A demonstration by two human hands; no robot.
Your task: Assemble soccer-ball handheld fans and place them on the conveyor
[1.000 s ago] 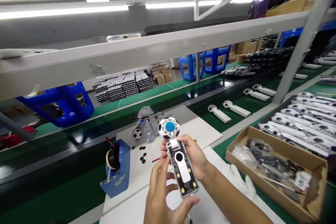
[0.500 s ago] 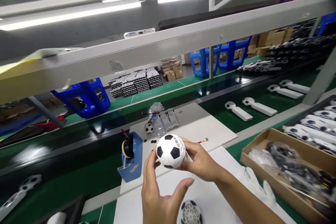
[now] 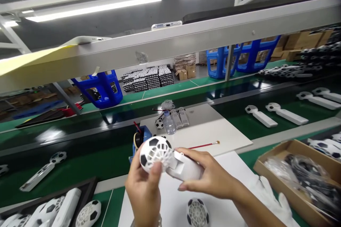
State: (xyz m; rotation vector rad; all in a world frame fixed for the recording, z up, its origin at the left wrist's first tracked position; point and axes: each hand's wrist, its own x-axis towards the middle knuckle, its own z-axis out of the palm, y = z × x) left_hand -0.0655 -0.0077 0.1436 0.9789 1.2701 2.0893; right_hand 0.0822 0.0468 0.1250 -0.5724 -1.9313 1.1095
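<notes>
A white handheld fan (image 3: 186,168) has a round soccer-ball head with black patches and an open web-like grille. My left hand (image 3: 144,188) is closed around the head, its thumb on the grille side. My right hand (image 3: 213,173) grips the white handle, which tilts down to the right. Where head and handle meet, a square recess shows in the handle. Below my hands, another soccer-ball fan head (image 3: 197,212) lies grille-up on the white sheet (image 3: 226,198).
A red-handled brush (image 3: 204,145), a plastic bottle (image 3: 169,124) and a blue holder (image 3: 146,133) are on the white board ahead. At right stand a cardboard box (image 3: 262,158) of bagged parts and white gloves (image 3: 274,198). More fans (image 3: 286,114) lie on the green conveyor.
The fan has turned, so its grille and handle now show. My left hand has closed around the head, and my right hand now grips the handle. The view has swung left.
</notes>
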